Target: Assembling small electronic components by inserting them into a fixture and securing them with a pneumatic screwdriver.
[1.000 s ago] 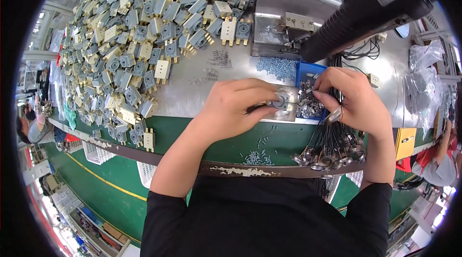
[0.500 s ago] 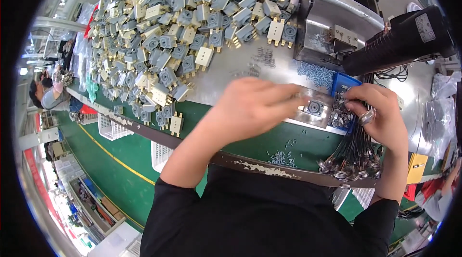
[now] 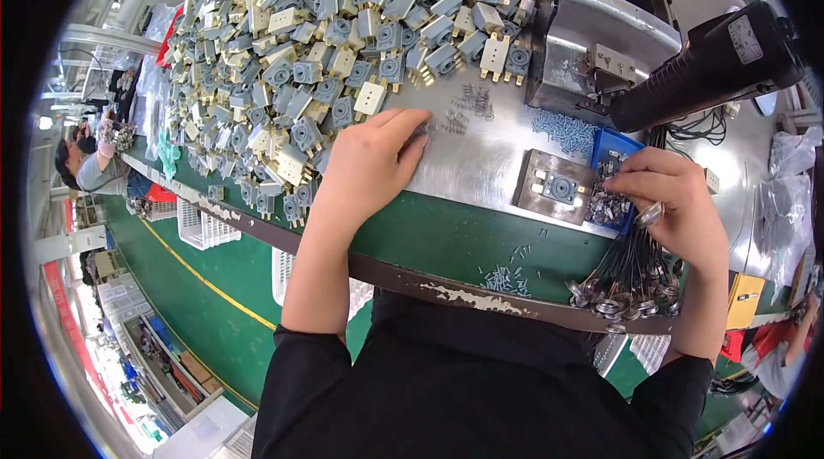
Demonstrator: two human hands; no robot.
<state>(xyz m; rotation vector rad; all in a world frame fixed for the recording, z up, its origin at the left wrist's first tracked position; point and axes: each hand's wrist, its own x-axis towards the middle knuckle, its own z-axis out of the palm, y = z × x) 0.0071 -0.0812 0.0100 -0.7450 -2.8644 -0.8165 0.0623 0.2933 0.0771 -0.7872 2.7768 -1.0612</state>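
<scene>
My left hand (image 3: pixel 367 160) is over the metal plate, its thumb and fingers curled together at the left end of a scatter of small coil springs (image 3: pixel 455 121). Something small and grey shows at the fingertips, too little to make out. My right hand (image 3: pixel 674 201) has its fingertips pinched over small metal parts (image 3: pixel 608 204) in a blue bin (image 3: pixel 631 146); what they hold is hidden. A metal ring (image 3: pixel 650 215) shows against its fingers. Between the hands, a grey square switch housing (image 3: pixel 562 189) sits in a metal fixture block (image 3: pixel 534 193).
A large heap of grey and cream housings (image 3: pixel 292 55) covers the left. Blue-grey screws (image 3: pixel 562 131) lie beside the bin, more screws (image 3: pixel 505 280) near the front edge. A black power screwdriver (image 3: pixel 695 72) slants in before a metal machine (image 3: pixel 592 38). Cables with coiled ends (image 3: pixel 627 300) hang at right.
My left hand has moved left from beside the fixture to the springs, uncovering the fixture and its housing. My right hand stays over the bin with little movement.
</scene>
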